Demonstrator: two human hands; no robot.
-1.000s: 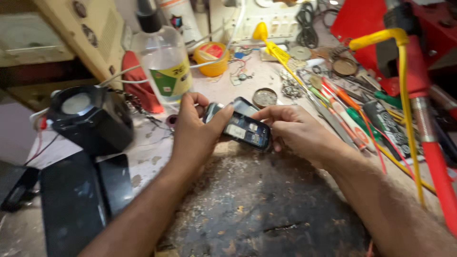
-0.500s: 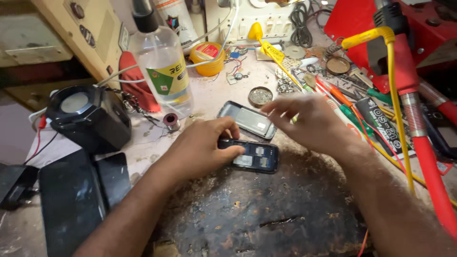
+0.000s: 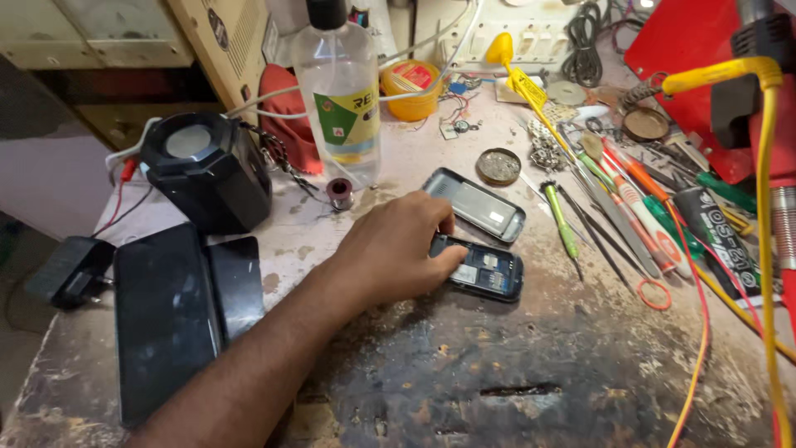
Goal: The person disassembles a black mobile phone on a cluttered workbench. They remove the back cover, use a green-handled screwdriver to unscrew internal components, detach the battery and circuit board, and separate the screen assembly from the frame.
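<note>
Left hand (image 3: 398, 249) pins the opened black phone (image 3: 485, 270) flat — clear bottle (image 3: 340, 91), green-yellow label, stands behind.

Bottle: clear plastic bottle (image 3: 342, 99), upright, rear.
Speaker: black speaker (image 3: 203, 170), left.
Tools: screwdrivers (image 3: 638, 199), right.
Tin: round tin (image 3: 498, 166).

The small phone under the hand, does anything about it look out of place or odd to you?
Yes: the phone lies with its back open, insides exposed, pinned by the left hand. Its grey back cover lies detached just beyond it.
</note>
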